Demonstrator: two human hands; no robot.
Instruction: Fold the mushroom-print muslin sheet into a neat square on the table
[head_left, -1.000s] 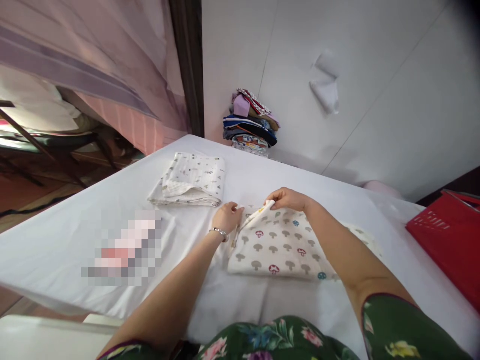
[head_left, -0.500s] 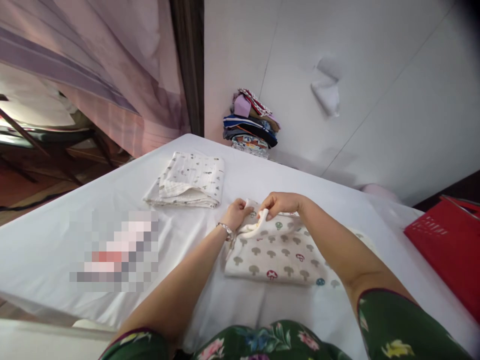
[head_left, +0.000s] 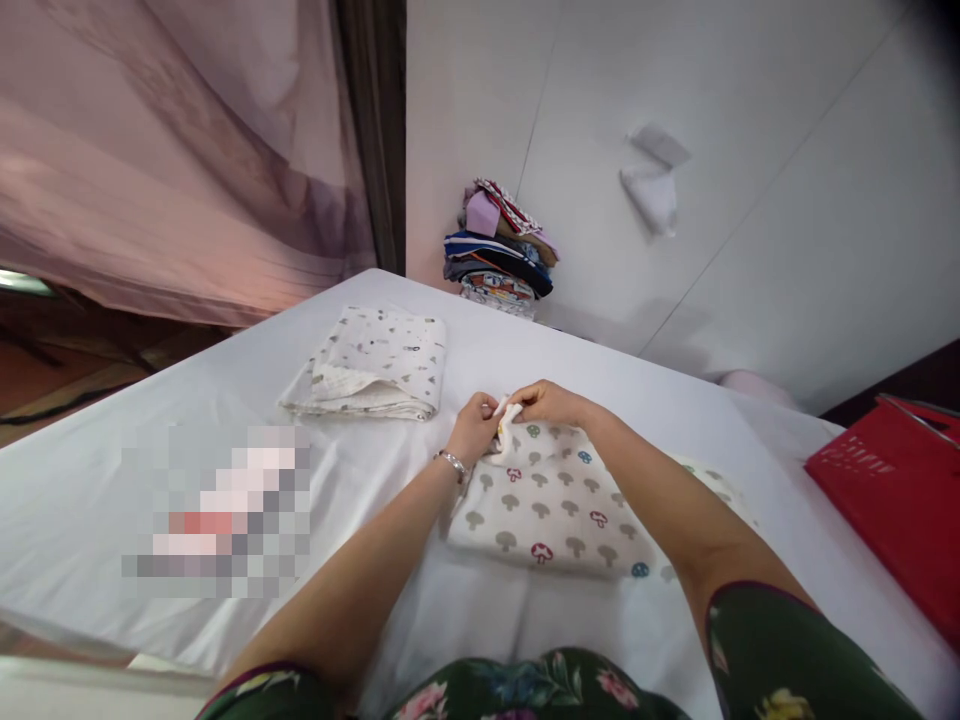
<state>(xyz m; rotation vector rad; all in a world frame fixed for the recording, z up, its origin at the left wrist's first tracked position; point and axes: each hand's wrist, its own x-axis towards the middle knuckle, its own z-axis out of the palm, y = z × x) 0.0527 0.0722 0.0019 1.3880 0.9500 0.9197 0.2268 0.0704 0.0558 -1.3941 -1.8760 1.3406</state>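
Observation:
A white cloth with a mushroom print (head_left: 555, 510) lies folded on the white-covered table (head_left: 465, 640) in front of me. My left hand (head_left: 476, 425) pinches its far left corner. Close beside it, my right hand (head_left: 551, 402) grips the rolled, raised edge of the same cloth. The two hands nearly meet there, and the fingertips are partly hidden by the bunched fabric. Part of the cloth runs on to the right beneath my right forearm. Farther left, a second folded white cloth with small grey prints (head_left: 382, 360) lies flat, apart from my hands.
A blurred-out pinkish object (head_left: 225, 510) is on the table's left side. A red bag (head_left: 885, 480) stands at the right edge. Stacked folded clothes (head_left: 502, 240) rise beyond the far edge by the white wall. A pink curtain (head_left: 187, 160) hangs at the left.
My right hand has moved slightly left, bringing the cloth's raised edge to my left hand. The fold's opening has closed up and the top layer lies flatter.

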